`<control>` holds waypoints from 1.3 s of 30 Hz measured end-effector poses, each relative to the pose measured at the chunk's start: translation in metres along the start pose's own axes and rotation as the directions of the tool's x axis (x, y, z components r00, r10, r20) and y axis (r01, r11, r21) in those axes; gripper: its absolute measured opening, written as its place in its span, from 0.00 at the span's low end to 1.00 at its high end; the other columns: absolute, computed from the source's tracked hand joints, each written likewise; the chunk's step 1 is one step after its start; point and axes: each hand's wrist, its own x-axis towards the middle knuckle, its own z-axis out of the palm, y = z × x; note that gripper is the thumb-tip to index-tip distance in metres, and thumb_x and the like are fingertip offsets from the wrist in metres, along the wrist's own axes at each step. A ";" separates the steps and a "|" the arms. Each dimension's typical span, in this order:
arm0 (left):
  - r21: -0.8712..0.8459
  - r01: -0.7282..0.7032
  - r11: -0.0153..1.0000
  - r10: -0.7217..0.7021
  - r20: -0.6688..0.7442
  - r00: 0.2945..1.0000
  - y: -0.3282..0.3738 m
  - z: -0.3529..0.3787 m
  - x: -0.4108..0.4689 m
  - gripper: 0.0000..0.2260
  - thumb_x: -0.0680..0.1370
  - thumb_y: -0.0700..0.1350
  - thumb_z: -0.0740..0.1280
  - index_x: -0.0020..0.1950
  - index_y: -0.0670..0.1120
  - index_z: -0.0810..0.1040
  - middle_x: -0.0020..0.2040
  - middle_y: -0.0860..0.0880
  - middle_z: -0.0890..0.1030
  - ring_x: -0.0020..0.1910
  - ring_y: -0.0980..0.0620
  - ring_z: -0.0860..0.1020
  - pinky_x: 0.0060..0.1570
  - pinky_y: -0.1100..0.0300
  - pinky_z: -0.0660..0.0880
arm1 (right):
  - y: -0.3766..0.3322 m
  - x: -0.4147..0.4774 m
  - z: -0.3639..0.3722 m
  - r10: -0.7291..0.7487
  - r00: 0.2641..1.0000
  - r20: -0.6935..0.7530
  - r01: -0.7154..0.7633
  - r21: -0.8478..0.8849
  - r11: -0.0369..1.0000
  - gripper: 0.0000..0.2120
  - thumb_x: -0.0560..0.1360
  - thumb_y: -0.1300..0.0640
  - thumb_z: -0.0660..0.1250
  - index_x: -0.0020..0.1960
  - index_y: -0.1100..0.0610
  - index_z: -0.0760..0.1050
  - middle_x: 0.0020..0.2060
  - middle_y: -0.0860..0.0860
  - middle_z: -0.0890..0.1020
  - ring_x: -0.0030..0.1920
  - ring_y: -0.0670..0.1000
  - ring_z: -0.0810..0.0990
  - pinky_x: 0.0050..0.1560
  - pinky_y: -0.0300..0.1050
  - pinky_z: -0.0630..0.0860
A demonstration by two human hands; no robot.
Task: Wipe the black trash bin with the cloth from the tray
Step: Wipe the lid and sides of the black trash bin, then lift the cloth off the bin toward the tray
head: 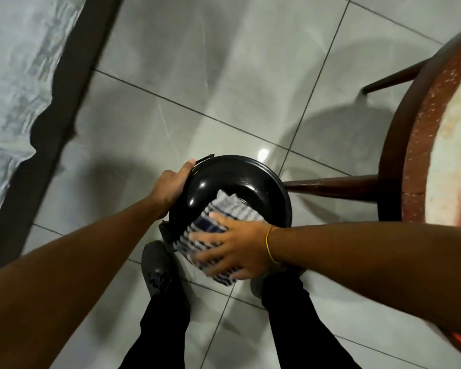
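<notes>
Two hands on the black trash bin (246, 179), the cloth (225, 214) pressed to its lid.

The bin stands on the grey tiled floor (224, 75) just in front of the person's feet, beside the dark wooden leg of a round table (410, 145) at the right. The left hand (171, 186) cups the bin's left rim, fingers curled around the edge near the hinge — a steadying grip. The right hand (233, 245) lies flat on the blue-and-white checked cloth, fingers (205, 237) spread wide and blurred, pinning the fabric against the glossy lid and the bin's near side. The cloth drapes from the middle of the lid down over the near edge. A thin yellow band (269, 243) circles the right wrist — a grey shoe (155, 265) shows below the bin.
</notes>
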 end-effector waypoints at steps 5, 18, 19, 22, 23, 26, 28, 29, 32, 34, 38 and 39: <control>0.048 0.006 0.999 -0.005 -0.015 1.000 -0.001 0.000 0.001 0.41 0.71 0.79 0.60 0.46 0.40 0.87 0.44 0.40 0.87 0.46 0.40 0.86 0.53 0.48 0.81 | 0.000 -0.033 -0.005 -0.217 0.960 0.179 0.245 -0.150 0.958 0.31 0.84 0.39 0.60 0.87 0.40 0.62 0.91 0.45 0.52 0.91 0.61 0.42 0.85 0.79 0.41; 0.380 -0.446 0.810 0.550 -0.231 0.803 -0.005 0.034 -0.148 0.11 0.83 0.44 0.72 0.65 0.45 0.80 0.57 0.47 0.82 0.55 0.47 0.81 0.55 0.50 0.78 | -0.004 -0.063 -0.068 0.665 0.724 0.183 -0.683 0.331 0.652 0.50 0.73 0.48 0.76 0.89 0.51 0.55 0.88 0.54 0.57 0.88 0.63 0.57 0.76 0.75 0.66; 0.371 -0.419 0.829 0.504 -0.170 0.847 -0.014 0.048 -0.166 0.17 0.82 0.45 0.74 0.70 0.47 0.77 0.61 0.48 0.82 0.60 0.48 0.81 0.60 0.47 0.81 | 0.005 -0.059 -0.073 0.681 0.698 0.222 -0.710 0.331 0.621 0.51 0.73 0.50 0.77 0.89 0.52 0.55 0.87 0.55 0.59 0.87 0.64 0.59 0.76 0.75 0.66; 0.395 -0.284 0.874 0.337 -0.071 0.939 -0.039 0.083 -0.197 0.32 0.78 0.47 0.79 0.80 0.45 0.72 0.74 0.43 0.78 0.73 0.41 0.76 0.72 0.40 0.78 | 0.023 -0.052 -0.078 0.687 0.671 0.280 -0.741 0.300 0.601 0.47 0.72 0.51 0.79 0.86 0.54 0.61 0.77 0.58 0.71 0.75 0.63 0.71 0.73 0.71 0.68; 0.395 -0.250 0.884 0.292 -0.048 0.955 -0.043 0.093 -0.202 0.36 0.78 0.46 0.81 0.82 0.43 0.70 0.76 0.41 0.76 0.74 0.38 0.75 0.72 0.39 0.77 | 0.025 -0.052 -0.078 0.686 0.670 0.284 -0.742 0.294 0.602 0.44 0.73 0.52 0.79 0.84 0.55 0.64 0.73 0.58 0.74 0.71 0.62 0.73 0.72 0.70 0.67; 0.391 -0.125 0.912 0.162 -0.063 0.985 -0.044 0.113 -0.205 0.37 0.78 0.47 0.80 0.83 0.45 0.67 0.78 0.43 0.75 0.74 0.39 0.77 0.68 0.43 0.79 | 0.022 -0.052 -0.082 0.675 0.678 0.291 -0.735 0.252 0.630 0.25 0.74 0.52 0.76 0.70 0.55 0.79 0.64 0.56 0.78 0.65 0.61 0.76 0.70 0.66 0.68; 0.420 -0.059 0.905 0.100 -0.077 0.992 -0.040 0.118 -0.201 0.28 0.80 0.46 0.77 0.78 0.46 0.73 0.73 0.44 0.80 0.70 0.40 0.81 0.66 0.46 0.78 | 0.017 -0.058 -0.087 0.686 0.660 0.306 -0.751 0.289 0.593 0.20 0.75 0.51 0.77 0.65 0.55 0.83 0.64 0.55 0.77 0.66 0.60 0.75 0.68 0.63 0.70; 0.462 -0.064 0.884 0.101 -0.056 0.993 -0.035 0.117 -0.200 0.21 0.81 0.46 0.76 0.73 0.45 0.78 0.68 0.43 0.83 0.68 0.39 0.82 0.64 0.46 0.79 | 0.013 -0.064 -0.091 0.699 0.642 0.315 -0.765 0.324 0.557 0.20 0.74 0.51 0.77 0.65 0.56 0.83 0.65 0.55 0.77 0.67 0.61 0.74 0.67 0.62 0.71; 0.511 -0.199 0.836 0.206 0.043 0.978 -0.004 0.098 -0.207 0.06 0.78 0.45 0.77 0.53 0.48 0.84 0.49 0.46 0.83 0.58 0.36 0.85 0.53 0.47 0.79 | 0.001 -0.089 -0.110 0.770 0.558 0.309 -0.797 0.458 0.394 0.18 0.75 0.54 0.76 0.63 0.58 0.82 0.64 0.57 0.80 0.66 0.62 0.77 0.63 0.59 0.74; 0.504 -0.294 0.812 0.281 0.104 0.954 0.039 0.081 -0.224 0.06 0.77 0.46 0.78 0.47 0.53 0.81 0.44 0.49 0.83 0.53 0.37 0.87 0.51 0.49 0.79 | -0.008 -0.122 -0.137 0.833 0.460 0.308 -0.791 0.568 0.228 0.12 0.75 0.58 0.74 0.58 0.58 0.81 0.58 0.59 0.84 0.61 0.65 0.82 0.60 0.58 0.75; 0.498 -0.524 0.691 0.544 0.118 0.831 0.145 0.048 -0.279 0.18 0.72 0.41 0.85 0.43 0.64 0.84 0.41 0.48 0.90 0.48 0.39 0.90 0.46 0.54 0.77 | -0.030 -0.192 -0.206 0.944 0.210 0.256 -0.660 0.750 -0.056 0.08 0.75 0.61 0.71 0.54 0.56 0.78 0.51 0.61 0.85 0.53 0.67 0.84 0.50 0.57 0.79; 0.506 -0.597 0.623 0.621 0.145 0.770 0.173 0.041 -0.298 0.19 0.71 0.40 0.86 0.45 0.63 0.83 0.39 0.49 0.90 0.44 0.41 0.90 0.45 0.53 0.79 | -0.037 -0.207 -0.225 0.965 0.144 0.220 -0.620 0.780 -0.086 0.09 0.75 0.60 0.69 0.54 0.55 0.79 0.51 0.59 0.85 0.54 0.65 0.84 0.51 0.57 0.79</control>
